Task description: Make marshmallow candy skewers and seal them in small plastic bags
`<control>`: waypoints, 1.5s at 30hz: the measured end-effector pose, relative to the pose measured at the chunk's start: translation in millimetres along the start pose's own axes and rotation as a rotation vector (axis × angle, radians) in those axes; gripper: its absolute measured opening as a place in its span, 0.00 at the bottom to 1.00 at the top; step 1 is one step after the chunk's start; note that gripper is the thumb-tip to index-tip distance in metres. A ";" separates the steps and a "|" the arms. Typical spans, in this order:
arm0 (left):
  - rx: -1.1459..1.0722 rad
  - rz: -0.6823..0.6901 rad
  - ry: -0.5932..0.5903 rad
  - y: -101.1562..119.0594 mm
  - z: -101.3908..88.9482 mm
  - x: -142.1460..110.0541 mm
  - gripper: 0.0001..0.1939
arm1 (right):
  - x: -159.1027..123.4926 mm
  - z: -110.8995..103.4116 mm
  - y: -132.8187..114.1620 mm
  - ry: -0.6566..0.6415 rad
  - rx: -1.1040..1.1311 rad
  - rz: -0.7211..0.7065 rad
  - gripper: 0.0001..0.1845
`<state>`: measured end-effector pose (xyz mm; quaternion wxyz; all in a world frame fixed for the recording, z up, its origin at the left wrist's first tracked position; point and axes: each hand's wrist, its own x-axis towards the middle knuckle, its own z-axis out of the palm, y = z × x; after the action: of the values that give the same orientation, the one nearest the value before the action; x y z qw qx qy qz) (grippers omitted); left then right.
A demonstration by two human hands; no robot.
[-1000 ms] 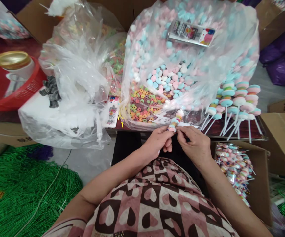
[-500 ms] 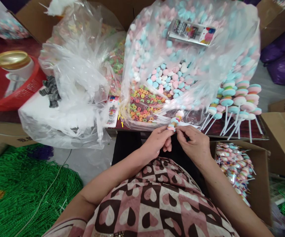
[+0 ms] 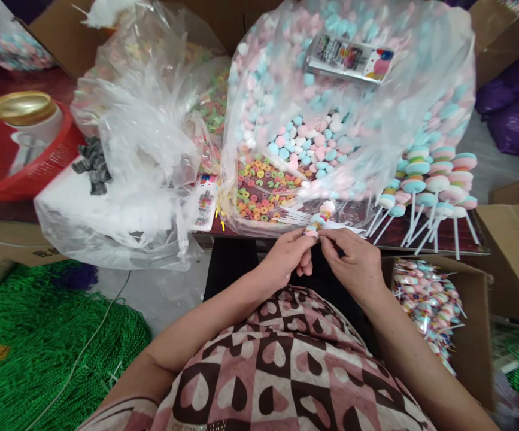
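Observation:
A marshmallow candy skewer (image 3: 319,219) with pink, blue and yellowish pieces tilts up and to the right at the table's front edge. My left hand (image 3: 290,254) is closed, its thumb and forefinger pinching the skewer's lower end. Closed in a pinch, my right hand (image 3: 353,256) meets it at the same lower end; its fingertips partly hide what they grip. Just beyond, white sticks (image 3: 297,216) lie fanned on the front of an open plastic bag. Ring-shaped candies (image 3: 263,188) and pastel marshmallows (image 3: 317,143) are heaped behind them.
Finished-looking candy skewers (image 3: 441,173) are piled at the right table edge. Below them, a cardboard box (image 3: 472,323) holds wrapped ones. A red basket (image 3: 57,149) and a clear plastic bag (image 3: 146,137) occupy the left. Green stringy material (image 3: 61,341) covers the floor.
Almost nothing differs. Both hands keep hold of the skewer's lower end, the right hand's fingertips having shifted very slightly left.

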<state>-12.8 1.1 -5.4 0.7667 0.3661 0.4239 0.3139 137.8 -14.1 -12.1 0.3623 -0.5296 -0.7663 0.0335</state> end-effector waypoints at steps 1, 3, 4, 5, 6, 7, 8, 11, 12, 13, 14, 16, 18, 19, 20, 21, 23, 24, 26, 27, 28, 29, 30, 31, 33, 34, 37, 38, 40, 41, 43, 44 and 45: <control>0.006 -0.001 -0.004 -0.2 0.1 0.1 0.11 | 0.3 0.4 0.4 0.004 -0.010 0.008 0.08; 0.014 -0.001 -0.005 -0.9 0.3 0.6 0.11 | 0.7 2.0 1.6 0.016 -0.040 0.018 0.07; 0.019 0.000 -0.002 -1.4 0.6 1.1 0.11 | 0.9 3.2 2.3 0.022 -0.062 0.016 0.07; 0.030 0.001 0.006 -2.1 0.8 1.6 0.10 | 0.9 4.5 2.9 0.029 -0.088 0.010 0.07; 0.051 0.004 0.022 -2.8 1.1 2.3 0.09 | 0.8 6.0 3.1 0.035 -0.120 0.005 0.06; 0.082 0.008 0.044 -3.6 1.4 3.1 0.09 | 0.6 7.4 2.9 0.041 -0.153 0.001 0.06; 0.121 0.013 0.070 -4.4 1.8 3.8 0.09 | 0.3 8.8 2.2 0.045 -0.184 -0.001 0.06; 0.226 0.047 0.132 -7.0 2.2 5.7 0.12 | -1.6 11.7 -1.7 0.043 -0.248 0.006 0.06; 0.238 0.062 0.144 -7.9 2.1 6.2 0.12 | -2.4 12.1 -2.9 0.038 -0.255 0.006 0.06; 0.230 0.074 0.153 -8.6 1.8 6.4 0.12 | -3.3 12.2 -3.6 0.035 -0.253 0.004 0.06; 0.200 0.077 0.147 -9.2 1.3 6.5 0.11 | -4.0 11.9 -3.7 0.034 -0.243 0.009 0.06; 0.086 0.049 0.088 -9.2 0.0 6.1 0.08 | -5.1 10.5 -1.8 0.036 -0.201 0.031 0.06; -0.034 0.009 -0.010 -7.5 -1.4 5.1 0.06 | -5.1 8.4 1.5 0.042 -0.147 0.069 0.07; -0.071 -0.005 -0.046 -6.1 -2.0 4.5 0.06 | -4.6 7.2 2.9 0.043 -0.120 0.086 0.07; -0.087 -0.010 -0.065 -4.7 -2.4 4.0 0.07 | -4.0 6.2 3.9 0.041 -0.093 0.098 0.07; -0.084 -0.011 -0.066 -3.4 -2.6 3.6 0.07 | -3.2 5.3 4.3 0.038 -0.068 0.105 0.07; -0.047 -0.013 -0.047 -1.8 -2.3 3.4 0.08 | -1.8 4.1 3.3 0.029 -0.025 0.125 0.06; -0.026 -0.012 -0.037 -1.8 -1.8 3.4 0.09 | -1.3 3.7 2.2 0.024 -0.014 0.137 0.06; 0.010 0.001 -0.026 -3.4 -0.2 3.8 0.09 | -1.3 3.3 -0.4 0.035 -0.035 0.138 0.06; 0.021 0.013 -0.019 -4.8 0.7 4.0 0.09 | -1.8 3.2 -1.5 0.042 -0.060 0.120 0.06; 0.028 0.024 -0.008 -6.4 1.6 4.1 0.09 | -2.6 3.2 -2.2 0.050 -0.088 0.091 0.06; 0.028 0.035 0.008 -7.8 2.5 4.0 0.09 | -3.6 3.1 -2.5 0.054 -0.113 0.052 0.06; 0.017 0.045 0.027 -8.9 3.2 3.8 0.09 | -4.7 3.1 -2.2 0.056 -0.132 0.011 0.07; -0.005 0.054 0.046 -9.4 3.8 3.4 0.09 | -5.6 2.8 -1.5 0.053 -0.139 -0.027 0.07; -0.070 0.064 0.067 -8.5 4.6 2.2 0.11 | -6.6 1.5 0.6 0.053 -0.128 -0.074 0.07; -0.102 0.060 0.060 -7.3 4.9 1.5 0.12 | -6.5 0.3 1.5 0.050 -0.114 -0.074 0.07; -0.142 0.030 0.002 -2.2 5.9 -0.1 0.15 | -3.4 -4.5 0.7 0.030 -0.016 0.057 0.07; -0.137 0.027 -0.014 -0.8 6.2 -0.4 0.15 | -2.1 -5.7 -1.0 0.020 0.037 0.131 0.06; -0.132 0.044 -0.024 0.7 6.5 -0.5 0.15 | 0.0 -6.0 -5.0 0.002 0.151 0.259 0.07; -0.141 0.058 -0.018 0.9 6.5 -0.4 0.15 | 0.4 -4.7 -6.8 -0.004 0.201 0.302 0.07; -0.175 0.082 -0.006 0.5 5.9 0.1 0.15 | -0.2 -0.1 -8.7 0.000 0.286 0.372 0.09; -0.193 0.090 -0.002 0.2 5.5 0.4 0.15 | -0.9 2.7 -8.8 0.011 0.328 0.412 0.10; -0.204 0.096 -0.004 -0.1 5.2 0.6 0.16 | -1.6 5.2 -8.4 0.022 0.371 0.455 0.11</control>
<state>-8.0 0.0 -3.8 0.7850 0.3064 0.3702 0.3911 128.4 -17.4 -13.0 0.4443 -0.6129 -0.6047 0.2475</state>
